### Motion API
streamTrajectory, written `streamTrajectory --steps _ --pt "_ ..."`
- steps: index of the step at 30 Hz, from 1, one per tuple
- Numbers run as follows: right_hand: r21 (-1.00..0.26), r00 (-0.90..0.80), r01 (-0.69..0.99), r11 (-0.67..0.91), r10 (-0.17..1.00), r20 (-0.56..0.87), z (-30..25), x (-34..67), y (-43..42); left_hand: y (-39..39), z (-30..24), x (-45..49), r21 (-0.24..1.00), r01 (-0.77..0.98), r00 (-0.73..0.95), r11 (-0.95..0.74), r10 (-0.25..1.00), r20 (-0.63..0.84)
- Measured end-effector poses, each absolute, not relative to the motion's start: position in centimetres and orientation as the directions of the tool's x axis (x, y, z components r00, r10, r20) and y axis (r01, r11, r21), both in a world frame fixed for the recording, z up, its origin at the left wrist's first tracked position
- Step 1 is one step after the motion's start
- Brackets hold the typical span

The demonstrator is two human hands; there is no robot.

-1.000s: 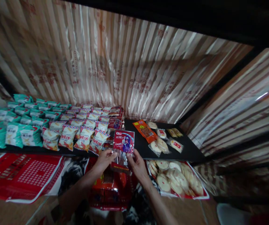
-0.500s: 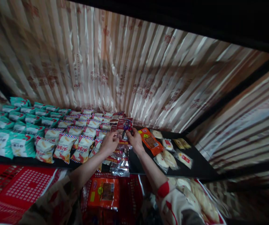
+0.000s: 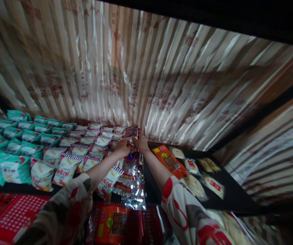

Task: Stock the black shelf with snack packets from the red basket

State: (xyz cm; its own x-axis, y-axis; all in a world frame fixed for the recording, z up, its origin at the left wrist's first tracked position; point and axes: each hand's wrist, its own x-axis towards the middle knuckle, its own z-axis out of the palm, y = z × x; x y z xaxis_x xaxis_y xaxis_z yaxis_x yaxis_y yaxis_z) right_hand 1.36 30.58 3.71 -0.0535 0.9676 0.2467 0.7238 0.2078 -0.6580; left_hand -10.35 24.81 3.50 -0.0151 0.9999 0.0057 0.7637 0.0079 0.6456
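At the back of the shelf, my left hand (image 3: 124, 148) and my right hand (image 3: 141, 141) are close together, fingers closed on a dark red snack packet (image 3: 131, 132). The packet leans back near the wall lining; its lower part is hidden by my fingers. Below my hands runs a column of overlapping dark red packets with clear plastic ends (image 3: 132, 189). White snack bags with striped tops (image 3: 66, 169) stand in rows to the left of my left hand. To the right of my right forearm lies an orange packet (image 3: 168, 160).
Teal snack bags (image 3: 15, 166) fill the shelf's left end. Clear-wrapped round pale items (image 3: 194, 187) lie on the black shelf (image 3: 234, 197) at right. Underneath are red baskets (image 3: 16, 211), one holding an orange packet (image 3: 113, 223). A black beam (image 3: 212, 20) crosses overhead.
Both hands have moved farther back over the shelf with the dark red packet, which now tilts away. The view has shifted slightly, and more of the packet column shows below my hands.
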Motion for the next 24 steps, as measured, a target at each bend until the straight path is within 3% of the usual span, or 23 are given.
streamTrajectory --steps 6,13,24 --pt "-0.555 -0.066 0.801 0.225 0.954 0.292 3.4 1.0 31.8 26.6 2.9 -10.4 0.628 0.778 0.009 0.005 1.000 -0.019" --pt "-0.425 -0.140 0.874 0.236 0.959 0.245 2.9 1.1 32.9 29.4 2.3 -11.0 0.593 0.805 -0.016 0.027 1.000 -0.025" --pt "-0.369 -0.088 0.917 0.154 0.978 0.190 3.2 1.2 32.0 31.2 1.2 -10.2 0.496 0.859 -0.064 0.129 0.987 -0.147"
